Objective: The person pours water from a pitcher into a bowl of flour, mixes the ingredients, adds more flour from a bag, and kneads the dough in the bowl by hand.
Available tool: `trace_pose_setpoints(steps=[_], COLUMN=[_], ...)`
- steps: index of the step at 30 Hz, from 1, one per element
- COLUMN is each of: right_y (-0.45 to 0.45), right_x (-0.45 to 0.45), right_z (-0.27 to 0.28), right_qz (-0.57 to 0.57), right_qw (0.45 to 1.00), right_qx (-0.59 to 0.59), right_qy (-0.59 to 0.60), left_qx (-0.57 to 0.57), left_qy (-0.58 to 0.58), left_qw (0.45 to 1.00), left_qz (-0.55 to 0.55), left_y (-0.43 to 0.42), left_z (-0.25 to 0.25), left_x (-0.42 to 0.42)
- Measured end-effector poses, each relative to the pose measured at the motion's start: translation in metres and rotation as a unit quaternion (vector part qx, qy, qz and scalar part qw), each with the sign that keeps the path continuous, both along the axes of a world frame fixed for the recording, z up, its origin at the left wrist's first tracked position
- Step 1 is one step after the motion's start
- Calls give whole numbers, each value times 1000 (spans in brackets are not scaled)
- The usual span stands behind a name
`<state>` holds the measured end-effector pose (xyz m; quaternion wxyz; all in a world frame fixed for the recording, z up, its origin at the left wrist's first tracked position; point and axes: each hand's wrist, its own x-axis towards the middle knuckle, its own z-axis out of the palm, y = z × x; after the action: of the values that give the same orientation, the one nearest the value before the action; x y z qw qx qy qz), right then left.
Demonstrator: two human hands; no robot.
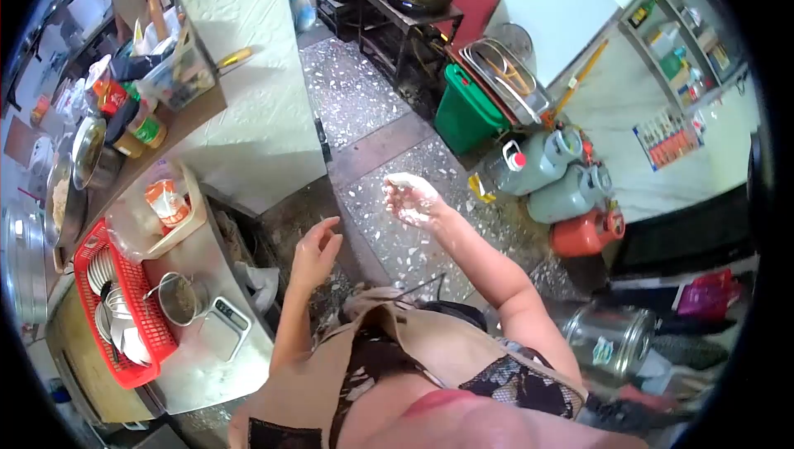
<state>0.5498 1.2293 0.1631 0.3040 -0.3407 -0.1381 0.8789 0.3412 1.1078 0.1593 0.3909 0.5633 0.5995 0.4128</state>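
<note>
White residue (404, 178), floury in look, coats the palm and fingers of a person's right hand (413, 203), seen from above by a head-worn camera. Whether it is dry powder or a damp paste, I cannot tell.

The two hands are apart, held in the air over a speckled floor (347, 77). The right is turned palm up with fingers loosely curled, gripping no distinct object that shows. The left hand (317, 252) is bare, fingers spread from the thumb, clasping nothing and touching nothing.

Such a coating is likely very light and soft, with no firm part to grasp; a cupped palm would keep it best, as tilting could shed flakes.

Nearest the left hand is a metal counter (194, 379). On it lies a flat scale (225, 330), probably light and stiff, best lifted by its side edges. Just beside it a metal pot (172, 288) would likely be rigid, easiest by its rim. Next to that, a red plastic basket (157, 321) holds dishes (132, 343), which look breakable and perhaps slippery.
</note>
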Motion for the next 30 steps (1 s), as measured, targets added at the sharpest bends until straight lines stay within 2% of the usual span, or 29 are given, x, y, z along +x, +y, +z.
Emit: trace_pose_setpoints(steps=[3,5,6,7,8,9,11,12,13,14,16,18,20,21,24,28,29,30], right_y=[77,145,180,211,241,275,335,366,384,435,484,540,599,632,736,872,891,908], right_x=[5,3,2,3,5,13,30,40,46,60,68,68,55,45,-8,-127,-168,-207], right_z=[14,21,17,26,39,36,39,36,48,46,54,57,54,52,40,23,24,28], right_qz=[27,61,40,-8,-23,-33,-37,-34,-81,-97,-107,-119,-119,-121,-79,92,124,201], right_qw=[999,994,994,998,994,992,989,987,991,988,984,984,980,979,982,981,981,970], right_qx=[4,85,72,59,108,118,126,111,84,98,81,81,108,112,87,43,23,28], right_qy=[41,37,66,29,-9,-12,72,114,71,69,114,107,120,123,150,167,150,135], left_qx=[6,39,5,-30,-40,-48,-5,21,43,110,128,256,303,335,328,210,171,132], left_qy=[60,105,92,81,145,151,151,74,-5,143,134,94,106,116,142,181,155,126], left_qw=[998,991,991,991,984,983,985,995,998,983,980,959,944,933,934,944,946,946], left_qz=[34,79,93,106,92,97,88,63,40,-25,-74,-81,-77,-57,9,177,226,270], left_y=[54,95,118,141,169,196,274,316,360,447,529,612,682,714,785,832,825,815], left_z=[4,-8,-10,-10,-17,-29,-43,-36,-26,-14,23,44,67,72,71,36,37,37], left_x=[-2,-14,-19,-26,-36,-42,-46,-40,-28,-17,2,15,13,8,-32,-120,-143,-164])
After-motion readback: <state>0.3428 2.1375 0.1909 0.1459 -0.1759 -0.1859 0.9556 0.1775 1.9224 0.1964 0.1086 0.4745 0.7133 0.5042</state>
